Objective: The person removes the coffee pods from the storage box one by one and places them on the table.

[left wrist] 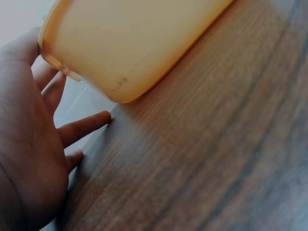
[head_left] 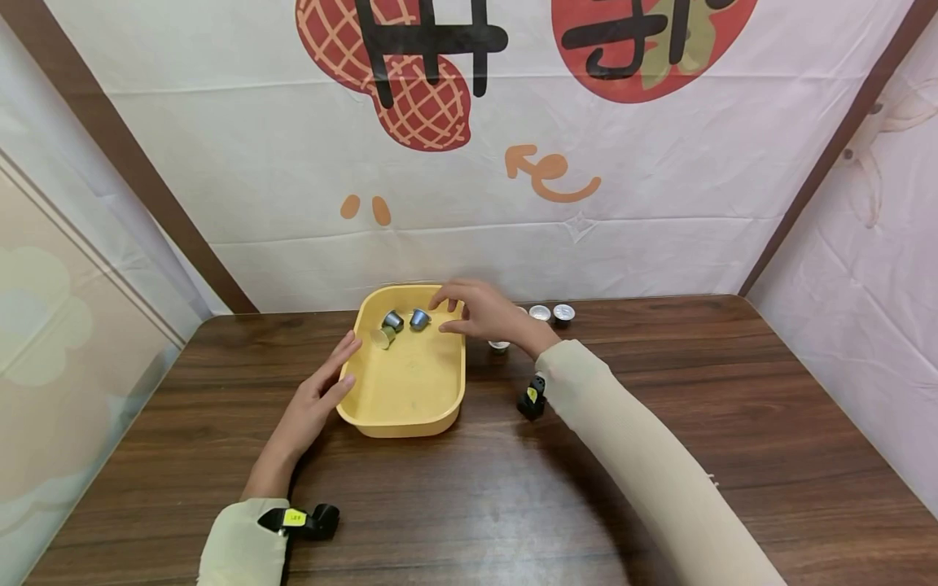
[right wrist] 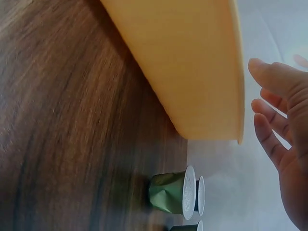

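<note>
A yellow plastic tub (head_left: 406, 391) stands on the table with coffee capsules inside: a dark blue-grey one (head_left: 393, 320), a blue one (head_left: 419, 319) and a pale green-gold one (head_left: 384, 337). My left hand (head_left: 313, 403) rests at the tub's left rim with its fingers spread; in the left wrist view the thumb touches the tub's edge. Above the tub's right rim hovers my right hand (head_left: 479, 312), thumb and fingers apart with nothing seen between them. In the right wrist view a green capsule (right wrist: 166, 193) lies on its side in the picture, below the tub's wall.
To the right of the tub several capsules stand foil side up, among them a dark one (head_left: 563, 315) and another (head_left: 539, 313); my right hand and wrist partly cover this group. The wooden table (head_left: 513, 505) meets a printed cloth backdrop (head_left: 278, 277) at its far edge.
</note>
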`<state>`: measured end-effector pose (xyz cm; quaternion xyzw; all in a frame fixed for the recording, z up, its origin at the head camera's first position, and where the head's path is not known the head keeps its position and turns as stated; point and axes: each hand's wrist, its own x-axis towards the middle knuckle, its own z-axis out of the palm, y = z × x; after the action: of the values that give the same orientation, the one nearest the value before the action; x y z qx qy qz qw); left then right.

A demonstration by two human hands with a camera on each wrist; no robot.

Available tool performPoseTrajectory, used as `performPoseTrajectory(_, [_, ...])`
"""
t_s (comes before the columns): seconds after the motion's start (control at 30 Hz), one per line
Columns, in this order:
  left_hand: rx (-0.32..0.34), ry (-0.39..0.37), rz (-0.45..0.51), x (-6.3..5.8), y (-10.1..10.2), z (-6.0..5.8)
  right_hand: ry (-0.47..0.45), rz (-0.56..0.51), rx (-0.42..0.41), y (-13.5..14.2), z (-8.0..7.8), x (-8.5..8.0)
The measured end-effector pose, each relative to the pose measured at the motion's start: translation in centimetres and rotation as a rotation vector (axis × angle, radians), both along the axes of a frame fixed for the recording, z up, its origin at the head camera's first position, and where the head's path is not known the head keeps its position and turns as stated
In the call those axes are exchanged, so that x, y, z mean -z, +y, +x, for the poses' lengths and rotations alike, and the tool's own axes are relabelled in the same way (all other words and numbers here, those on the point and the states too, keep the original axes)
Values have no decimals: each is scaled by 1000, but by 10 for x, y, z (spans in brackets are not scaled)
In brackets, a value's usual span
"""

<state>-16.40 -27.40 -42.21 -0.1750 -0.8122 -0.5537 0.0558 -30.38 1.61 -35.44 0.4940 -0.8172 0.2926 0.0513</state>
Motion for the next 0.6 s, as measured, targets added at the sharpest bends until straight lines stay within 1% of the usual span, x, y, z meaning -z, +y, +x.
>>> performPoseTrajectory(0.13, [7,9,9,4,-2,-2,-15,36,-3,-7,-3,-2])
performPoseTrajectory(0.27, [8,3,6,3,-1,-1,-32,68,15,-13,-8,0])
performPoseTrajectory(0.33, [11,-4,5,-1,0,0,-42,86,17,-16,-10,1])
performPoseTrajectory(0.5, [5,-20,11,-16,6,7,-32,137,5,-23,-15,3])
performPoseTrajectory(0.6, [6,-24,12,-22,9,11,-23,175,11,-27,-18,4])
